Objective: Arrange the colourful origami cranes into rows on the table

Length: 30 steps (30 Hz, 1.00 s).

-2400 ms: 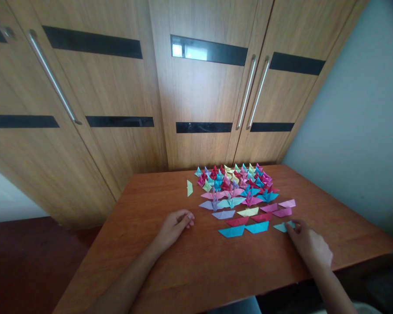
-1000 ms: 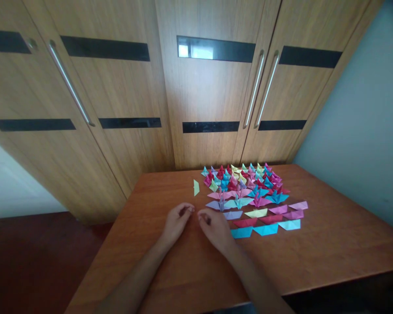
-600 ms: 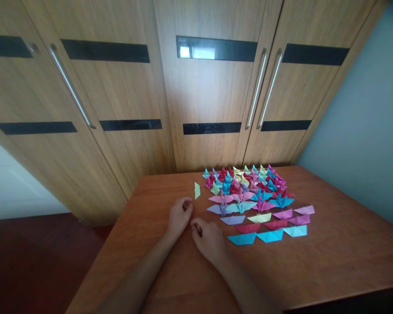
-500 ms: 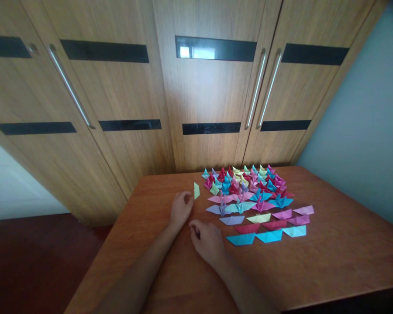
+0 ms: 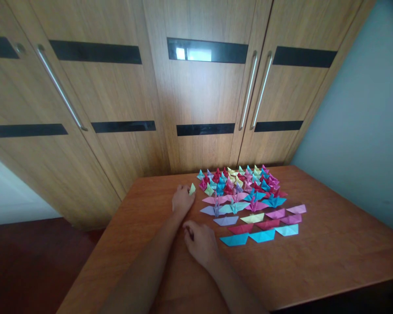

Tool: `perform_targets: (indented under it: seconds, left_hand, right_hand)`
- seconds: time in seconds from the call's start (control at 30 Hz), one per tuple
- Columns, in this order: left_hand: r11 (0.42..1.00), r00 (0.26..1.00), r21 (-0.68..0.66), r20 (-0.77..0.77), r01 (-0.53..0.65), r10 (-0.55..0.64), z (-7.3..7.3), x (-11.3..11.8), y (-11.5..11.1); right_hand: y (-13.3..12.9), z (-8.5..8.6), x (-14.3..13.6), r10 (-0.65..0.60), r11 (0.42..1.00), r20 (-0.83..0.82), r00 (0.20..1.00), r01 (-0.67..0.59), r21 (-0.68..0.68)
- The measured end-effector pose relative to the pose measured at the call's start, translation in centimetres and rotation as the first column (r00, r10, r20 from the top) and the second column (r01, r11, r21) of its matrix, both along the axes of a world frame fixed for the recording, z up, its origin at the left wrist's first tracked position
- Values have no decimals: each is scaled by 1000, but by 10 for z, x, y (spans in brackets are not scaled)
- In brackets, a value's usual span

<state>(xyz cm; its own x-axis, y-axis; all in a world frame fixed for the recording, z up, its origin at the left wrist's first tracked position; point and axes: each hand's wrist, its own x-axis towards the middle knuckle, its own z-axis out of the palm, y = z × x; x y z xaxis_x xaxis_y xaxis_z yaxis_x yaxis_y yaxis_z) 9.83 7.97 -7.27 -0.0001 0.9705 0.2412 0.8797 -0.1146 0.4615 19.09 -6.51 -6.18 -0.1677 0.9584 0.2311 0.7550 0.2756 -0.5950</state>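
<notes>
At the left of the paper rows, my left hand (image 5: pixel 183 200) has its fingers closed over a pale yellow folded paper (image 5: pixel 192 189); the hand covers the paper's lower part. Nearer to me, my right hand (image 5: pixel 201 244) rests on the table in a loose curl, thumb against the fingers, and nothing shows in it. Just right of that hand lie flat folded paper strips with pointed ends, among them a blue one (image 5: pixel 234 240), a red one (image 5: pixel 241 229) and a lilac one (image 5: pixel 225 221). Behind them stand many origami cranes, such as a mint one (image 5: pixel 234 206).
The brown wooden table (image 5: pixel 144 209) reaches back to a wooden wardrobe (image 5: pixel 201 96) with metal handles and dark strips. A pale blue wall (image 5: pixel 353 131) borders the right side. Dark red floor (image 5: pixel 42 257) shows at the lower left.
My left hand has moved forward and closed over the pale yellow paper, which lay free beside it before. The right hand keeps its curl. The whole view has shifted slightly.
</notes>
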Motion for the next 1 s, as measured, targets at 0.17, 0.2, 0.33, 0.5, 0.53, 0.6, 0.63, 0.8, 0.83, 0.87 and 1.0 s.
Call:
perform_targets:
  seconds: [0.17, 0.2, 0.33, 0.5, 0.53, 0.6, 0.63, 0.8, 0.83, 0.87, 1.0]
  left_hand:
    - [996, 996, 42, 30, 84, -85, 2, -3, -10]
    - [993, 993, 52, 42, 105, -108, 3, -4, -12]
    - [981, 976, 79, 116, 178, -186, 2, -12, -24]
    - [974, 945, 114, 243, 198, -221, 2, -27, -44]
    - [974, 938, 120, 271, 192, -218, 3, -31, -49]
    - [975, 906, 122, 364, 184, -217, 4, -37, -57]
    - [975, 878, 117, 426, 188, -220, 5, -40, -61]
    - [963, 721, 54, 652, 263, -234, 8, -47, -82]
    - [961, 704, 40, 672, 274, -228, 9, -48, -86]
    - [959, 688, 27, 690, 282, -222, 9, -47, -89]
    - [954, 632, -2, 750, 299, -196, 10, -44, -99]
  right_hand:
    - [0, -1, 2, 10, 1000, -50, 999, -9, 15]
    - [0, -1, 2, 12, 1000, -71, 997, -11, 19]
    - [1, -2, 3, 20, 1000, -131, 991, -17, 22]
    - [2, -5, 2, 2, 1000, -141, 990, 1, 19]
    - [3, -6, 2, 3, 1000, -154, 988, 0, 19]
    - [4, -9, 2, 7, 1000, -201, 980, -2, 27]
    - [5, -10, 2, 9, 999, -232, 973, -1, 35]
    - [10, -14, 5, 5, 998, -439, 899, 26, 65]
    - [10, -14, 6, -6, 998, -485, 875, 37, 55]
    - [11, -14, 6, -24, 998, -527, 850, 53, 41]
    - [11, -13, 7, -118, 990, -633, 765, 136, -20]
